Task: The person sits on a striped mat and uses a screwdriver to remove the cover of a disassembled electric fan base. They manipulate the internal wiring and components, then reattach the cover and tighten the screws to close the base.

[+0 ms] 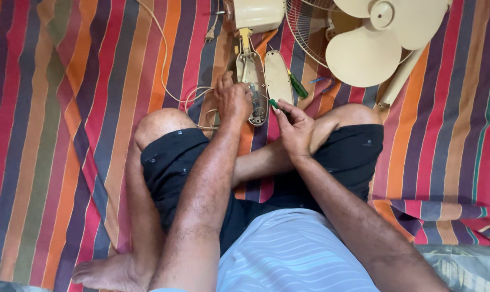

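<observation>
Cream plastic fan parts lie on a striped cloth, with the fan blade and wire guard cut off by the top edge. The left hand rests curled on the opened oval fan base, hiding its inner parts. The right hand is closed around what seems a small green screwdriver, its tip at the base. Another green screwdriver lies beside the detached cover.
</observation>
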